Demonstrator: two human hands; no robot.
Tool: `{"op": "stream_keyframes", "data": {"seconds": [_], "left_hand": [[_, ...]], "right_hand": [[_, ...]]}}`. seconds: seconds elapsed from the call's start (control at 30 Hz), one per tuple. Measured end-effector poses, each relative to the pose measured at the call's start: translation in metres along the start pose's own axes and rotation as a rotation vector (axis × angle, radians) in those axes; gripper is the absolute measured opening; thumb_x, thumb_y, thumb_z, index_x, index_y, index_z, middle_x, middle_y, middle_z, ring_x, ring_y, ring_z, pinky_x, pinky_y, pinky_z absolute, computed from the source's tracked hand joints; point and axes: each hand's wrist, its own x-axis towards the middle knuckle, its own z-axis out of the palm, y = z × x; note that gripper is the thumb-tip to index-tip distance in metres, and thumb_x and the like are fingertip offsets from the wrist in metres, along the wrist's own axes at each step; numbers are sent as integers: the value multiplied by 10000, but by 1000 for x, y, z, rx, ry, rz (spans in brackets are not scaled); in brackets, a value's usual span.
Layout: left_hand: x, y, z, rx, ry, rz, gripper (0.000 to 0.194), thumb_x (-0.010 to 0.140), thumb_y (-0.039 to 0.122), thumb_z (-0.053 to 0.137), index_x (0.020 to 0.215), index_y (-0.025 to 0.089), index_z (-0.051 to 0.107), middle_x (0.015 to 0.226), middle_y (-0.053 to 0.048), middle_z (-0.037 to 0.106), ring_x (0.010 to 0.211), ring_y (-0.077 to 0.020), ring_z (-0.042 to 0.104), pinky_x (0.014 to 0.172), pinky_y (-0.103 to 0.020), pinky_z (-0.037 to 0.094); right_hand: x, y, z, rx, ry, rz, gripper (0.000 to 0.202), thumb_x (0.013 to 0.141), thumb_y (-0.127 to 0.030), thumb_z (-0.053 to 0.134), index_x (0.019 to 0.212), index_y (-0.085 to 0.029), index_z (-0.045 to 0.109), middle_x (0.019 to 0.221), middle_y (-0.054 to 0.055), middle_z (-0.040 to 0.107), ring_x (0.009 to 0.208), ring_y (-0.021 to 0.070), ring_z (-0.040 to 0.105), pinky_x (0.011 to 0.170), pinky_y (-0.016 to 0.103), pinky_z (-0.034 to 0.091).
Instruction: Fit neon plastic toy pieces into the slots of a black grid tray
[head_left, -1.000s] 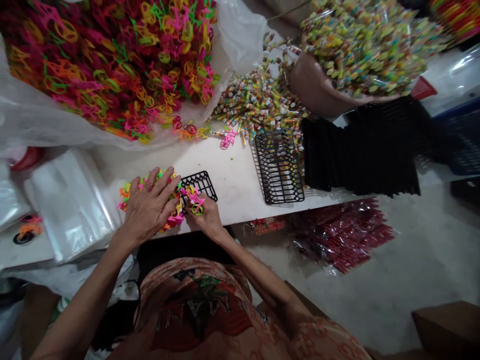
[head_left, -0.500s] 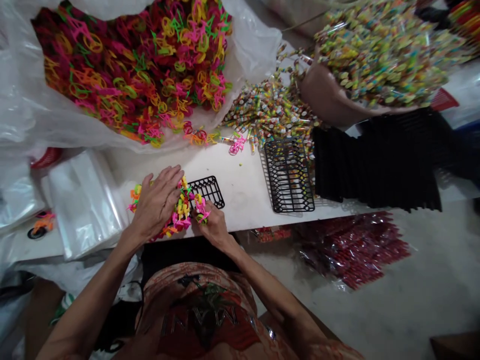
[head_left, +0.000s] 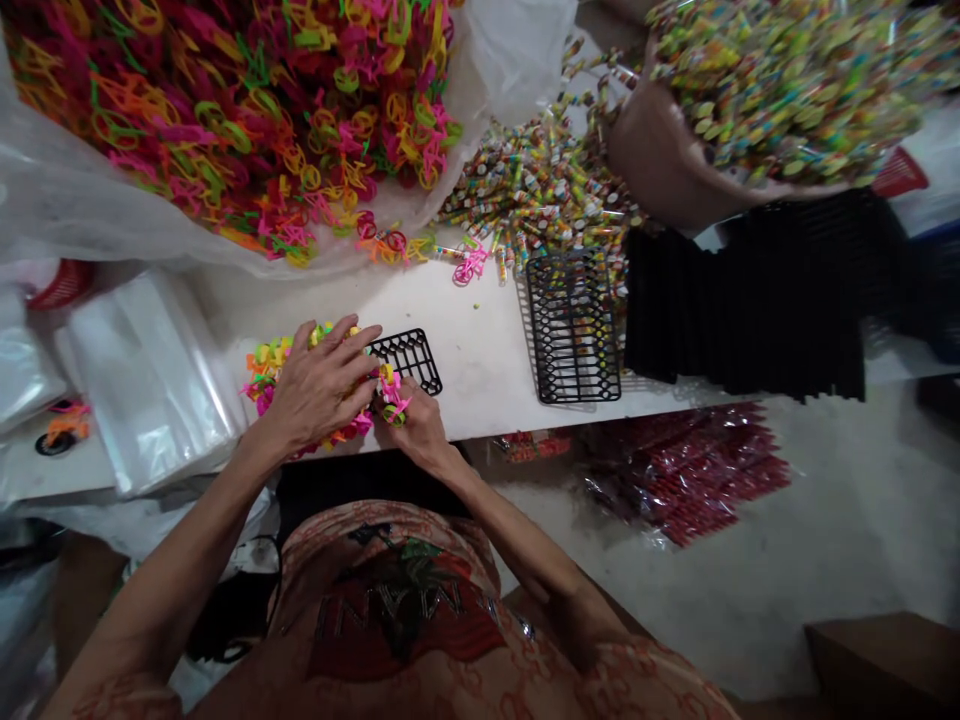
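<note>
A black grid tray [head_left: 418, 360] lies on the white table near its front edge, its left part covered with colorful plastic pieces [head_left: 270, 362]. Over these pieces my left hand [head_left: 319, 385] rests palm down with its fingers spread. Just to the right, my right hand [head_left: 417, 425] has its fingers closed around a small bunch of pink, yellow and green pieces [head_left: 394, 398], at the front of the tray. The palm of the left hand hides part of the grid.
A second black grid [head_left: 574, 330] lies to the right beside stacked black grids [head_left: 742, 310]. Behind are a heap of small tubes [head_left: 540, 190], a full tub [head_left: 667, 150] and a plastic-lined pile [head_left: 247, 110]. Clear bags [head_left: 154, 380] lie at left.
The view has shifted, moving the table's contents upward. My left hand has moved rightward over the pieces, toward my right hand, which stays at the tray with the bunch.
</note>
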Motion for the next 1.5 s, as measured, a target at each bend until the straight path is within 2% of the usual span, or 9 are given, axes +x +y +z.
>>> {"op": "stream_keyframes", "data": {"seconds": [0.23,0.43,0.63,0.73,0.83,1.1,1.17,1.33,1.5], "left_hand": [[0,4,1,-48,-30,-74,314,998,343,338,994,255,640,1444,-22,569,1413,-274,422,1169,-556,244],[1,5,1,-156,-70,-114,381,977,458,337,1173,328,638,1447,14,566,1452,-292,361,1215,-584,131],[-2,6,-3,-112,-57,-80,398,992,445,332,1093,332,700,1463,42,549,1453,-317,360,1192,-600,190],[-2,2,-3,-118,-12,-62,386,994,424,343,1140,358,694,1492,31,520,1454,-318,361,1161,-608,237],[-3,-1,-5,-200,84,-113,419,995,439,317,1248,360,642,1512,-31,497,1437,-305,395,1149,-610,246],[-17,-12,-26,-375,281,-355,470,1018,444,246,1303,307,594,1377,-54,627,1346,-224,514,1136,-524,331],[-17,-12,-24,-355,243,-330,496,1019,458,218,1326,307,577,1397,-60,611,1354,-229,507,1128,-527,344],[-7,3,-8,-150,-30,-133,471,988,521,318,1331,324,574,1516,-47,492,1443,-306,384,1160,-625,233],[-4,9,1,-73,-27,-81,348,972,454,401,1168,370,676,1487,1,527,1424,-347,404,1147,-646,237]], "right_hand": [[8,-13,-13,-121,-219,36,128,856,-127,511,948,-187,576,1018,88,625,868,196,599,699,282,465],[19,-25,-24,-266,-459,68,320,853,-120,519,1165,-163,574,1216,135,617,918,235,632,752,333,488],[26,-31,-36,-309,-500,43,281,910,-154,500,1173,-161,598,1221,130,625,964,235,648,758,326,491],[31,-31,-50,-313,-556,-7,230,902,-171,550,1117,-144,626,1161,115,645,961,214,644,730,288,466],[34,-29,-60,-296,-515,-6,204,890,-180,580,1081,-141,643,1081,95,657,930,197,633,722,268,436],[22,-24,-39,-182,-414,59,141,914,-200,553,1009,-171,652,1006,66,655,890,179,622,680,256,391],[22,-24,-36,-166,-417,47,161,917,-180,543,1039,-170,648,1054,76,660,933,181,630,696,254,403],[26,-25,-33,-221,-460,44,220,892,-132,554,1083,-179,653,1121,90,661,881,181,646,712,266,433],[30,-29,-33,-258,-479,-18,222,878,-125,548,1054,-164,679,1109,102,684,885,192,653,700,269,439]]}}
